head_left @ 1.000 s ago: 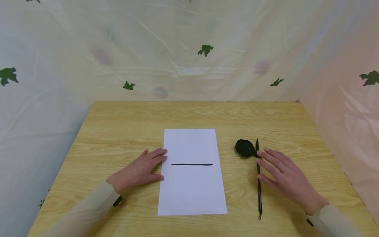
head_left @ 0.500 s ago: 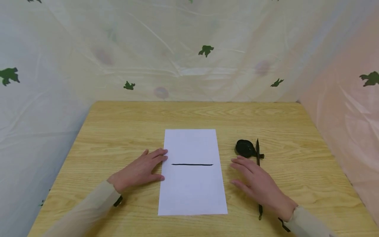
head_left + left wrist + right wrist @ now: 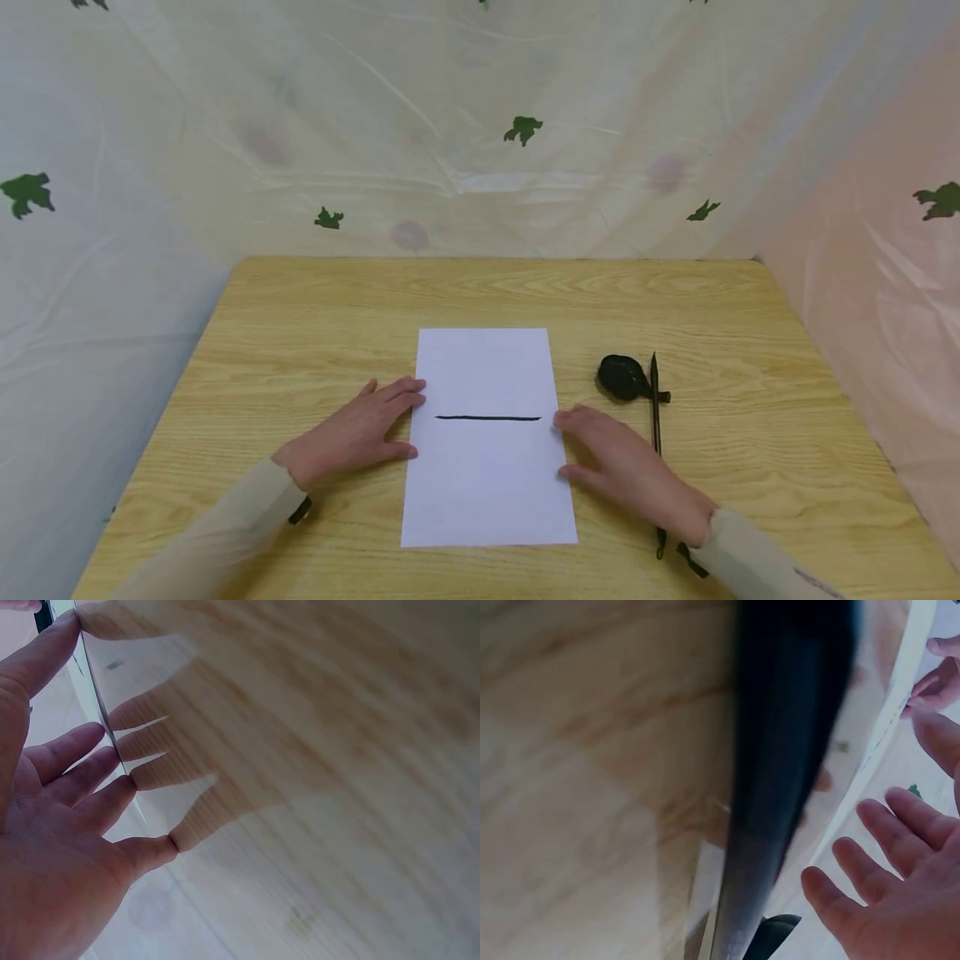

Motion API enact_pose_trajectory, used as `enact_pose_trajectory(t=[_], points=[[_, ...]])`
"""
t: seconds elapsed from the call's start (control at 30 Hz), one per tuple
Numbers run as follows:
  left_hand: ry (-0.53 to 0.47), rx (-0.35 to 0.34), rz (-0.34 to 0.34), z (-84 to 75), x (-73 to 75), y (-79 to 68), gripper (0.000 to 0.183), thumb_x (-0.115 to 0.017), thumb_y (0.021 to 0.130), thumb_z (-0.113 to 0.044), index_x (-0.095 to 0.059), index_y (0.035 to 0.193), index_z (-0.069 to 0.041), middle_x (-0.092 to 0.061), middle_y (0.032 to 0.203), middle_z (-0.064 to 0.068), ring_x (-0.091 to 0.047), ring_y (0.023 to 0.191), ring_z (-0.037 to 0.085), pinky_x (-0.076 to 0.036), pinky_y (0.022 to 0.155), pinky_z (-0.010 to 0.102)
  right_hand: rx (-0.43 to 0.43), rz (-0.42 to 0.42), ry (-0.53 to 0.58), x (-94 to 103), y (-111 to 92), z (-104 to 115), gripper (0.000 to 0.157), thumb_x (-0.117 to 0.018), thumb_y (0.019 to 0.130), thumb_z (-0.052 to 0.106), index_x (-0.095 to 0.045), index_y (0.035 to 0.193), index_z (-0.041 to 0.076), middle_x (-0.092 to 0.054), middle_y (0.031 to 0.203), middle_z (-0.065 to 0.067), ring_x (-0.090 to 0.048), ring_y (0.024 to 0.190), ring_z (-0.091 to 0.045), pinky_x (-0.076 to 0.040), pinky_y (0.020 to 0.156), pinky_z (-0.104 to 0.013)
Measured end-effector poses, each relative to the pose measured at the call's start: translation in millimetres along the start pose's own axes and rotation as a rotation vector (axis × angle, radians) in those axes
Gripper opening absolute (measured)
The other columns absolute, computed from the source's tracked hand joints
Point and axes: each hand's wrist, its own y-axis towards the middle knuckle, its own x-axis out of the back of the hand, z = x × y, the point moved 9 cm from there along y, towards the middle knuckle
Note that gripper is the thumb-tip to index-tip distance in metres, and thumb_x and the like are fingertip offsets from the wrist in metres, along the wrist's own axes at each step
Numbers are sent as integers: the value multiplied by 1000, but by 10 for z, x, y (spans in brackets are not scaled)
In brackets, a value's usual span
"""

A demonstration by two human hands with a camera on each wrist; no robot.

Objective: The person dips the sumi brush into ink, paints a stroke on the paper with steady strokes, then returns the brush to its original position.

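A white sheet of paper (image 3: 487, 500) lies on the table, with a black horizontal stroke (image 3: 487, 417) across its middle. My left hand (image 3: 356, 429) rests at the sheet's left edge, fingers extended; in the left wrist view its fingertips (image 3: 120, 784) touch the tabletop. On the other side, the right hand (image 3: 630, 462) has its thumb and fingertips at the right edge of the paper, holding nothing. A black writing brush (image 3: 656, 417) with a hanging loop lies under the right hand's forearm side, partly hidden. Its upper part crosses the stub of a round black dish-like object (image 3: 621, 377).
The wooden table (image 3: 300, 308) is bordered by pale cloth hangings (image 3: 450, 150) with green leaf-like shapes at the back and sides. Large and blurred, the brush shaft (image 3: 780, 750) runs close to the right wrist camera.
My right hand has moved left from over the brush to the paper's right edge, uncovering the dish-like object's stub. The left hand and the paper have stayed put.
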Motion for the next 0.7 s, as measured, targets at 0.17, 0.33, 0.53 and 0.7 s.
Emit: enact_pose_trajectory(t=[0.17,0.33,0.53,0.7], points=[[-2,0,-4,9,-5,-10,70,-69,87,-46,-48,140,-4,-35,152,8,-34,139,23,-23,109,60,21,48,-95,-76,-1,31,66,-74,84,42,-54,137,9,-51,141,-3,-39,135,-28,-34,107,-49],[-57,30,-4,36,9,-28,71,-70,87,-45,-46,141,-6,-34,154,5,-31,140,21,-20,112,56,40,38,-134,-67,-14,50,63,-74,84,43,-57,134,10,-50,141,-2,-40,135,-27,-36,105,-50],[-139,37,-20,83,48,-6,73,-75,83,-43,-47,140,-6,-36,151,4,-34,138,22,-20,112,55,47,39,-138,-53,-15,66,59,-73,84,43,-60,131,9,-51,140,-2,-41,134,-28,-37,104,-50],[-180,33,-43,139,106,-9,77,-80,80,-37,-46,141,-4,-37,149,7,-38,135,26,-31,110,49,47,36,-141,-39,-15,71,60,-73,84,43,-60,131,9,-51,140,-2,-41,134,-27,-37,104,-50]])
